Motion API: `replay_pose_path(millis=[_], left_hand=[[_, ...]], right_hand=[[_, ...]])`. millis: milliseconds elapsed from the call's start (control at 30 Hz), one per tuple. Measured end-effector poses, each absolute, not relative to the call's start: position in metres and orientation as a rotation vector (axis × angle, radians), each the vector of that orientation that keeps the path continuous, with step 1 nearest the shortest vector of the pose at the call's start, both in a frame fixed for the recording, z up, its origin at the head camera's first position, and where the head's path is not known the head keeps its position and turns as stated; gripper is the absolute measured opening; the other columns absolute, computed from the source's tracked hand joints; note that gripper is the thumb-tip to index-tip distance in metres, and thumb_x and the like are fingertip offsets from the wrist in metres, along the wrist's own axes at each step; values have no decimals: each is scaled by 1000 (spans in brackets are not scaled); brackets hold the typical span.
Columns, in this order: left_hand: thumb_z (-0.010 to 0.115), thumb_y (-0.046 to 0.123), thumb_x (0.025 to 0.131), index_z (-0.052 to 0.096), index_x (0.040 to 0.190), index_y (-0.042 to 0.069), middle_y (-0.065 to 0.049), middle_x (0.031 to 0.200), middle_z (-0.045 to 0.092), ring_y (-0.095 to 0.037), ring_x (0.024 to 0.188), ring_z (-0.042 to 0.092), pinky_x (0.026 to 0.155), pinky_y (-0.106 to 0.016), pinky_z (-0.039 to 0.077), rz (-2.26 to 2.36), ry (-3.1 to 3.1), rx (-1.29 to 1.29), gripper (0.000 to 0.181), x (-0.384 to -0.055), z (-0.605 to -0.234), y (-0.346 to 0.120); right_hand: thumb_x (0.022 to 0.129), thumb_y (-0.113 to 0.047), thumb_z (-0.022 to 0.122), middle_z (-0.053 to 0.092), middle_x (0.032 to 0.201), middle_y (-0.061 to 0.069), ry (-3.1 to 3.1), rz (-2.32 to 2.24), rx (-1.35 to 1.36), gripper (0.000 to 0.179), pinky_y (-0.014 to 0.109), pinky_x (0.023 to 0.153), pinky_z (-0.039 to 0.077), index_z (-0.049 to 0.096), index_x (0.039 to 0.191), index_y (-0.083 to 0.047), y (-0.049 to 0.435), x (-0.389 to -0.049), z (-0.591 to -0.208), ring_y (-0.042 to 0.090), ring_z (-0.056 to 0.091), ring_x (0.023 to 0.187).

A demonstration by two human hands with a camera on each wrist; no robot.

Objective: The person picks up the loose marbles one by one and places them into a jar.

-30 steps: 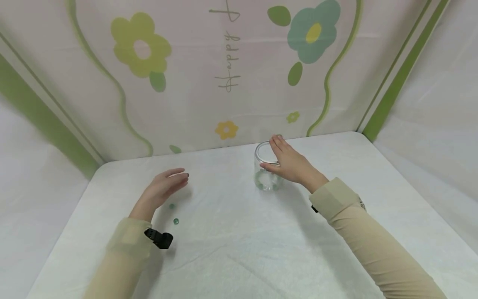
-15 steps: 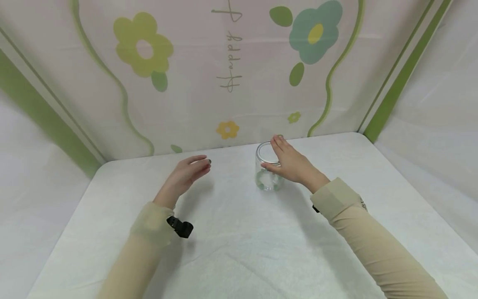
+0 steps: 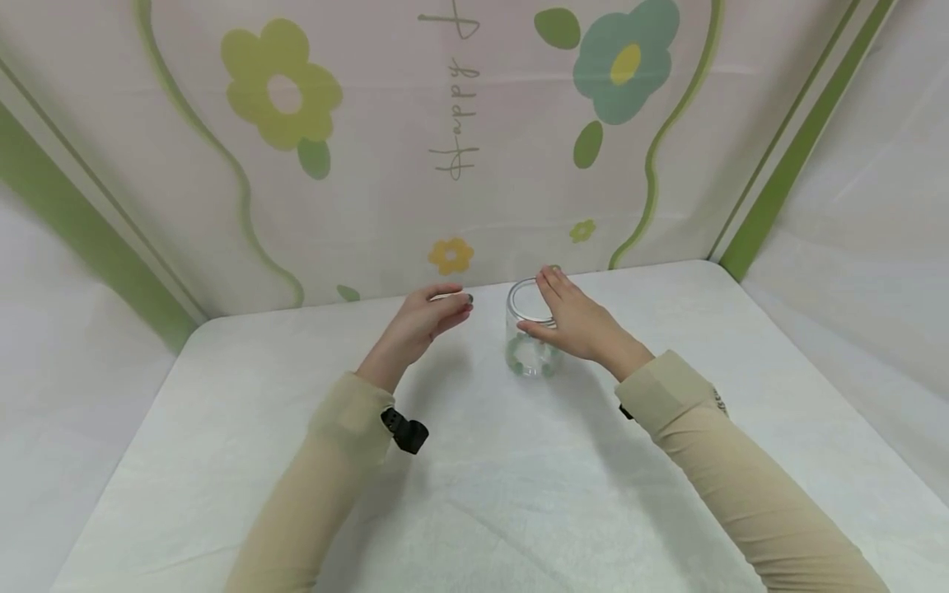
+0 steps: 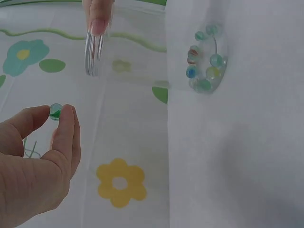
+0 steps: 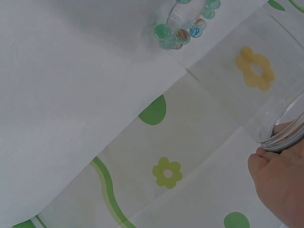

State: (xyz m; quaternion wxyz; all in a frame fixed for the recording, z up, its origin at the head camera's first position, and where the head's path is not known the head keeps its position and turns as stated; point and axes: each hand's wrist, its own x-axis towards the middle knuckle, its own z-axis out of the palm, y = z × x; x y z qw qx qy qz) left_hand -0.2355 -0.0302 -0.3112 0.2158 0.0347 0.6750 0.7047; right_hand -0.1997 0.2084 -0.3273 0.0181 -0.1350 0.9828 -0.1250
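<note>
A clear glass jar (image 3: 513, 336) with a silvery rim stands upright near the back of the table. Several glass marbles (image 4: 204, 84), mostly green with some blue, orange and yellow, lie around its bottom. My right hand (image 3: 582, 323) holds the jar by its rim, thumb on the near side and fingers toward the far side. To the left of the jar, my left hand (image 3: 418, 327) is raised above the table. Between its thumb and fingers it pinches a clear marble (image 4: 55, 112) with a green swirl, level with the rim and apart from it.
White cloth covers the table (image 3: 489, 494). Directly behind the jar rises a flower-printed curtain (image 3: 385, 198), and white sheets (image 3: 853, 247) hang at both sides. A black wrist camera (image 3: 405, 431) is strapped to the left sleeve.
My left hand has moved right and away from me toward the jar, carrying the marble. Two marbles seen on the table earlier are out of sight now. The right hand and jar have stayed put.
</note>
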Motion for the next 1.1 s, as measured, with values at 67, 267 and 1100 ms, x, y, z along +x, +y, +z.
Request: replay_pose_path(millis=[67, 267, 1100], left_hand=[[56, 7, 95, 41, 140, 0, -10, 120, 56, -11, 100, 62, 96, -19, 52, 1939, 1889, 104, 48, -235, -308, -21], [59, 7, 94, 44, 138, 0, -17, 134, 52, -18, 108, 60, 105, -28, 49, 1939, 1911, 114, 48, -234, -303, 3], [61, 7, 93, 50, 130, -2, -20, 127, 60, -30, 118, 59, 103, -32, 51, 1958, 1962, 137, 40, -232, -306, 35]], right_hand=[[95, -55, 48, 5, 161, 19, 3050, -396, -408, 89, 47, 124, 13, 11, 151, 3, 209, -200, -326, 33, 3, 150], [95, -55, 48, 4, 161, 18, 3043, -432, -395, 89, 48, 124, 13, 10, 151, 2, 209, -198, -323, 31, 1, 150], [95, -56, 47, 0, 162, 16, 3014, -480, -391, 90, 49, 124, 13, 8, 152, 1, 208, -196, -326, 30, -2, 150]])
